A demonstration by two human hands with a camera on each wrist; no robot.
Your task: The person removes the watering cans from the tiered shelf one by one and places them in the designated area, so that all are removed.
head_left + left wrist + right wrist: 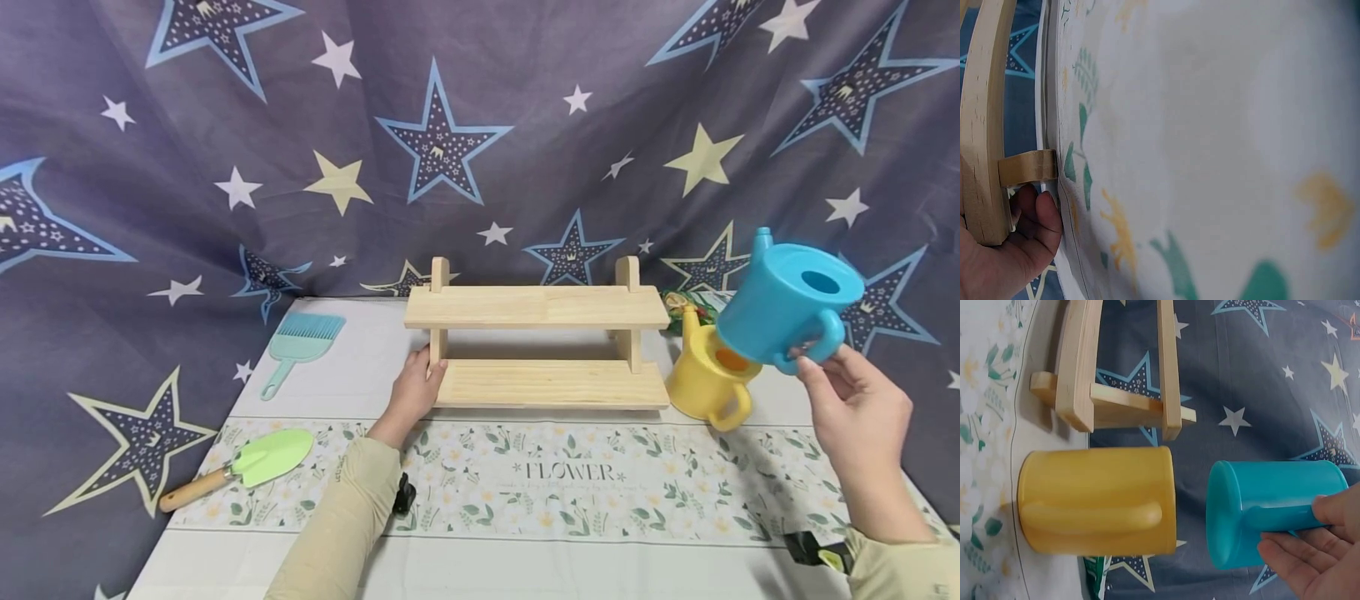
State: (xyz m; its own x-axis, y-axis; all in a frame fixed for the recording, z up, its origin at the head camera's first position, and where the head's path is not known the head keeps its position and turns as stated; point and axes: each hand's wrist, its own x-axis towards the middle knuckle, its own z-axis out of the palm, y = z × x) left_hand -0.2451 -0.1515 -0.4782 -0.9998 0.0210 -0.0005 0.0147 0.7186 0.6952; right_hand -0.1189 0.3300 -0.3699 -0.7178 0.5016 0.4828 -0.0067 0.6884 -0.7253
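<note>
My right hand [862,417] holds a blue watering can [772,304] by its handle, raised above the table at the right. In the right wrist view, the fingers and thumb pinch the handle of the blue can [1272,494]. Just below and to its left stands a yellow watering can [697,379], beside the right end of a two-tier wooden shelf [537,307]. My left hand [415,390] grips the left end of the lower board. In the left wrist view, its fingers curl under the board [985,125], near a supporting foot.
A teal brush [300,337] lies at the back left of the table. Nearer the left edge is a green trowel [273,458] with a wooden handle. A green packet [697,302] sits behind the yellow can. Star-patterned cloth [465,233] hangs behind the table.
</note>
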